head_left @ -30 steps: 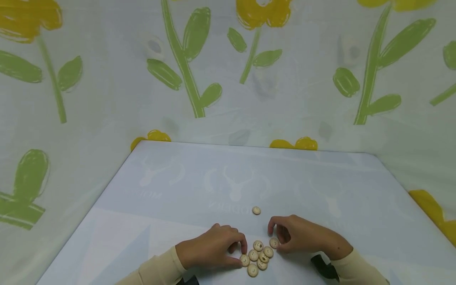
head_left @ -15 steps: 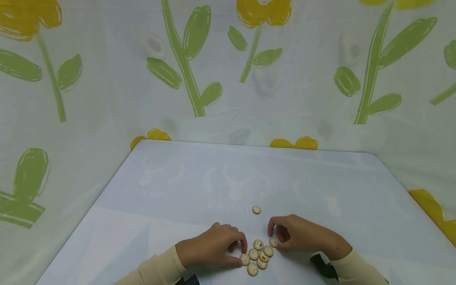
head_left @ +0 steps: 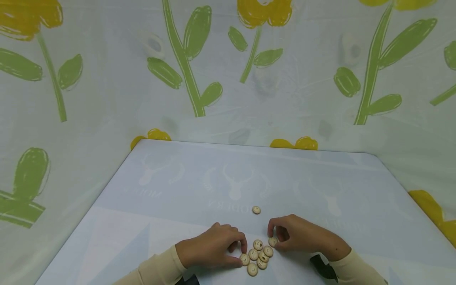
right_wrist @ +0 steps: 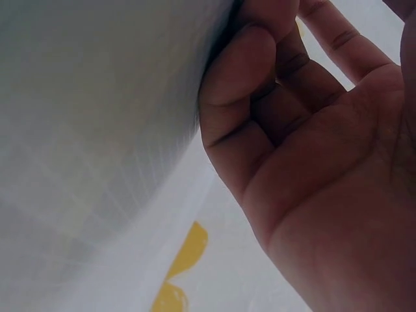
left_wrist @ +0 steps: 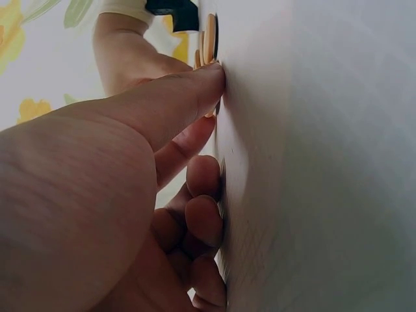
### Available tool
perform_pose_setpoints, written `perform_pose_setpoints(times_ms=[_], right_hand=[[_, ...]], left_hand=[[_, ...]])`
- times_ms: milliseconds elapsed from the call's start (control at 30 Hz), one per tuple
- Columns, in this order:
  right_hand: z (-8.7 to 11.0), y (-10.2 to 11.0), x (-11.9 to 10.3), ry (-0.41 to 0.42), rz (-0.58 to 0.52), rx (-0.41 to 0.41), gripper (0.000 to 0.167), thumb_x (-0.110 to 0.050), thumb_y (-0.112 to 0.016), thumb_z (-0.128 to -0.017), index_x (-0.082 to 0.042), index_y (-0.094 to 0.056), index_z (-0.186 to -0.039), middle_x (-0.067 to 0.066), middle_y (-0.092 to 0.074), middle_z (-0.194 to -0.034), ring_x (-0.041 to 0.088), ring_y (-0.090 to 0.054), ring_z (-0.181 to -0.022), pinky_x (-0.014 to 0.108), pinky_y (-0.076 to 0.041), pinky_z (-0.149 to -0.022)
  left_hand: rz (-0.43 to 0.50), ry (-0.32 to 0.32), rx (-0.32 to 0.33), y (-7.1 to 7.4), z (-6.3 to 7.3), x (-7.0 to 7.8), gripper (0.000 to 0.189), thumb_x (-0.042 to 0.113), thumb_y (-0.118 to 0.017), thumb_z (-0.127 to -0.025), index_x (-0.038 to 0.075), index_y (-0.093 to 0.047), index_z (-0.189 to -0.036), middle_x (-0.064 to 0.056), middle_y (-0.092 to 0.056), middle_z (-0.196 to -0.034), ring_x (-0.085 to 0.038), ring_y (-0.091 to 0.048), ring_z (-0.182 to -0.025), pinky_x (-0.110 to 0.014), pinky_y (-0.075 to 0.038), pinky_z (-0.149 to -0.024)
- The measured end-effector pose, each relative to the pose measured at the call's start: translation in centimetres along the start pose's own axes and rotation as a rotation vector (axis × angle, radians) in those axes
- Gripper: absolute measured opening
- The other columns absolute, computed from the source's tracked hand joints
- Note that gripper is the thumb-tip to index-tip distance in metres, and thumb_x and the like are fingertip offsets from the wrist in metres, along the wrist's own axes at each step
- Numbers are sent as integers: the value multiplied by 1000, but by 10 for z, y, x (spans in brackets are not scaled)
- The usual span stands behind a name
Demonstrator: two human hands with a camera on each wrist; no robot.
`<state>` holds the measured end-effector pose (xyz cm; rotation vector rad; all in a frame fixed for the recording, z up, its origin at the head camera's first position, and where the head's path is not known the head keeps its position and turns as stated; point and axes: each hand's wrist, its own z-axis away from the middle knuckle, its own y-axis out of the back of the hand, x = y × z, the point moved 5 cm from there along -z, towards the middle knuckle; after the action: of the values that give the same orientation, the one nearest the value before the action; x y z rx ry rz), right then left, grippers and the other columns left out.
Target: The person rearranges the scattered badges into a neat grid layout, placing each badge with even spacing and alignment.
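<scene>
Several round wooden buttons (head_left: pixel 253 254) with small holes lie clustered near the table's front, a few overlapping. At the cluster's left edge, my left hand (head_left: pixel 213 247) pinches one button (head_left: pixel 244 259) between thumb and index finger. On the right side, my right hand (head_left: pixel 303 236) has thumb and index finger around another button (head_left: pixel 272 241), just apart from the cluster. In the left wrist view, the left thumb (left_wrist: pixel 188 91) reaches the buttons, which show edge-on (left_wrist: pixel 209 38); its other fingers curl against the tabletop. The right wrist view shows curled fingers (right_wrist: pixel 237 65), but no button.
One lone button (head_left: pixel 256 209) lies farther back, beyond the cluster. The pale table (head_left: pixel 171 186) carries faint deer-head prints. A curtain (head_left: pixel 114 79) with yellow flowers and green leaves hangs behind it.
The button at my right hand has slid very slightly left toward the cluster, with the thumb following. My left hand and the other buttons keep their places.
</scene>
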<state>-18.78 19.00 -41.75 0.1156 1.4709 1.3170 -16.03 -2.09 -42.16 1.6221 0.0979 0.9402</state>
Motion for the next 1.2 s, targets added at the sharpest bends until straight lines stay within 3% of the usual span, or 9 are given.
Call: perform_pose_setpoints(times_ms=[633,1200], right_hand=[[-4,0,-1,-43,21,53,19,-27,-79,-85,-26,-63,-95,-11,-54,-68,0,-49,-61,22,-43,-55],[-4,1,-2,-18,66,88,17,-29,-77,-87,-23,-63,-95,-13,-53,-67,-1,-47,-61,22,-43,-55]], left_hand=[[6,16,-7,-1,0,-1,19,38,-79,-85,33,-65,-97,17,-49,-76,5,-42,-71,-21,-32,-68],[-5,4,-3,1,1,0,19,37,-79,-85,34,-65,-97,17,-49,-75,6,-42,-71,-21,-31,-67]])
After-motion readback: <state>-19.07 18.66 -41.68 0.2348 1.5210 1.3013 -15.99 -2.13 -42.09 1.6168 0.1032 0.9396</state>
